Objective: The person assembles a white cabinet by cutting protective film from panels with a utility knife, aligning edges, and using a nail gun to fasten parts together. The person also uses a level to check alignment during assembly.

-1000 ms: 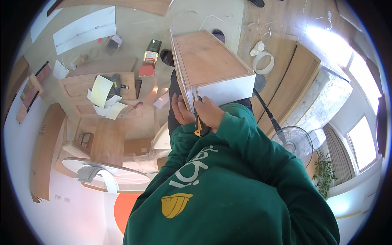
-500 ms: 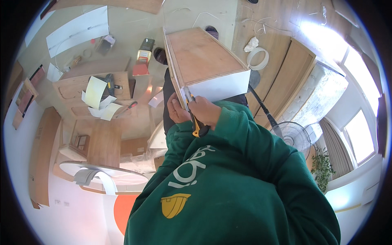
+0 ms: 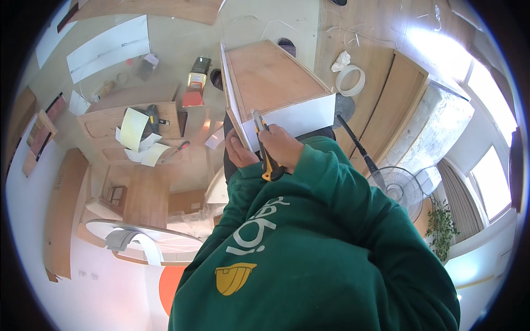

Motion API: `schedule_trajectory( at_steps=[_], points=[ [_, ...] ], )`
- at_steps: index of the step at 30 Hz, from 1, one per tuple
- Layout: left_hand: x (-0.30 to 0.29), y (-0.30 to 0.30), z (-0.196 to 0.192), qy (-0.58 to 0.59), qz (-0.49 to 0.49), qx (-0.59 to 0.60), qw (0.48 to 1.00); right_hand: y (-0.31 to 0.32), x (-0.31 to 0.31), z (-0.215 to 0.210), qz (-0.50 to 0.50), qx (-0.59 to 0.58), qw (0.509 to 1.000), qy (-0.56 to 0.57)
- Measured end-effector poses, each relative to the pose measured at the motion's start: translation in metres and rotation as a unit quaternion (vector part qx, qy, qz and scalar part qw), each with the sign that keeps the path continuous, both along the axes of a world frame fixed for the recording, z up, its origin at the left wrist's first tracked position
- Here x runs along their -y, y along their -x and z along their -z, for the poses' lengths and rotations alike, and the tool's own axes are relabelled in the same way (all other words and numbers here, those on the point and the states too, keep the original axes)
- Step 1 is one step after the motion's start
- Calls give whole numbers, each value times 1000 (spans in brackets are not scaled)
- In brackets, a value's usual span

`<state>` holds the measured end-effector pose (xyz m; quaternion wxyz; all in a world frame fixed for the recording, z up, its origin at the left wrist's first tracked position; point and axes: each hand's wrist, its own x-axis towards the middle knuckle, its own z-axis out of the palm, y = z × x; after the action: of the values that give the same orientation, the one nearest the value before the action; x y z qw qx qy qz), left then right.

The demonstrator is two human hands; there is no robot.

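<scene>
- The person's right grip is closed around a yellow-and-black utility knife, whose butt points back toward the body and whose metal front end is at the near left corner of a wooden box
- The knife looks light and stiff; its thick handle is the place for fingers, while the slim front end is likely the sharp, breakable part to keep skin away from, though how much blade shows is too small to tell
- The left grip sits low at the outer side of the box's left panel, fingers partly bent; its thumb is hidden, so whether it pinches the panel or only rests there cannot be told
- The box lies on the person's lap, brown board uppermost, white side toward the body; it is probably rigid, bulky and far heavier than the knife, best steadied by the left panel's edge
- That white side looks smooth, so perhaps slippery and easily scratched; the bare wooden edges should give better purchase
- Farther out to the right lie a white ring-shaped roll and a fan
</scene>
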<state>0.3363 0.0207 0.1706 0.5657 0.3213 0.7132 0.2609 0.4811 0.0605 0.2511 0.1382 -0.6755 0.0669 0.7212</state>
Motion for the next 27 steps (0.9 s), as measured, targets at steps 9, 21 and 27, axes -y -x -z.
schedule_trajectory(
  at_steps=[9,21,27],
  points=[
    [-15,3,-28,-123,157,-202,959,-54,44,-6,-165,290,912,-237],
    [-22,-82,-51,-14,533,-309,788,-218,94,18,-155,279,921,-226],
    [-6,-51,-14,-111,476,-252,835,-285,133,-1,-165,253,949,-94]
  ],
)
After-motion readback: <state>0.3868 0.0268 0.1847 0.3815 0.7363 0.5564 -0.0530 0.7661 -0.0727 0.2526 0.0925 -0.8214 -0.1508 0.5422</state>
